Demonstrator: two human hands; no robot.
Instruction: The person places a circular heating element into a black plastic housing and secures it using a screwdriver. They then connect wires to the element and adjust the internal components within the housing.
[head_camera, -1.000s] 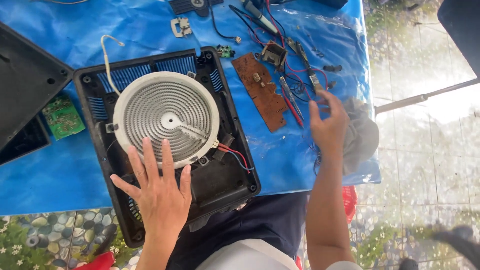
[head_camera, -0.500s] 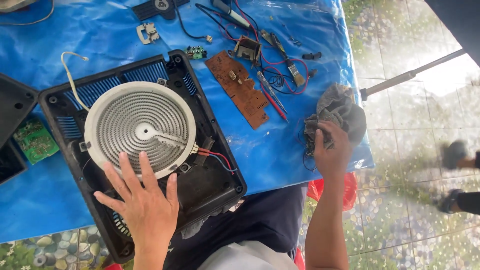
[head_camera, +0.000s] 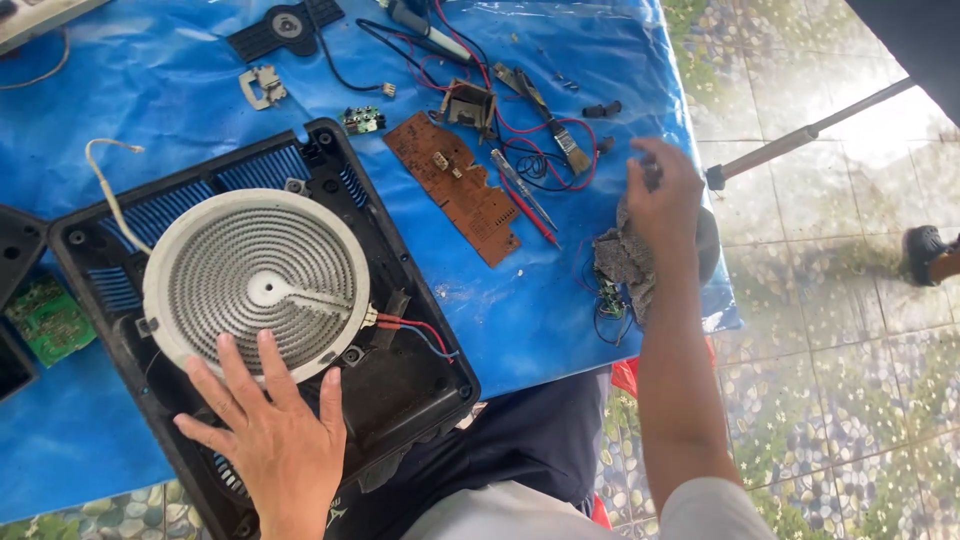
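My left hand (head_camera: 268, 432) lies flat, fingers spread, on the near edge of a round grey coil heating element (head_camera: 256, 281) that sits in an open black cooker housing (head_camera: 400, 390). Red and blue wires (head_camera: 415, 330) run from the coil's right side. My right hand (head_camera: 664, 196) is closed on a grey cloth (head_camera: 626, 265) at the right edge of the blue sheet (head_camera: 560, 320); a dark round object beneath it is mostly hidden.
A brown circuit board (head_camera: 452, 184) lies beyond the housing, with a red-handled screwdriver (head_camera: 522, 196), a brush (head_camera: 556, 128), a small green board (head_camera: 361, 120) and red wires. Another green board (head_camera: 46, 318) sits at far left. A person's shoe (head_camera: 925, 250) shows on the tiled floor.
My right hand has reached the grey cloth at the sheet's right edge and gripped it. My left hand has stayed flat on the coil's edge. The camera view has shifted.
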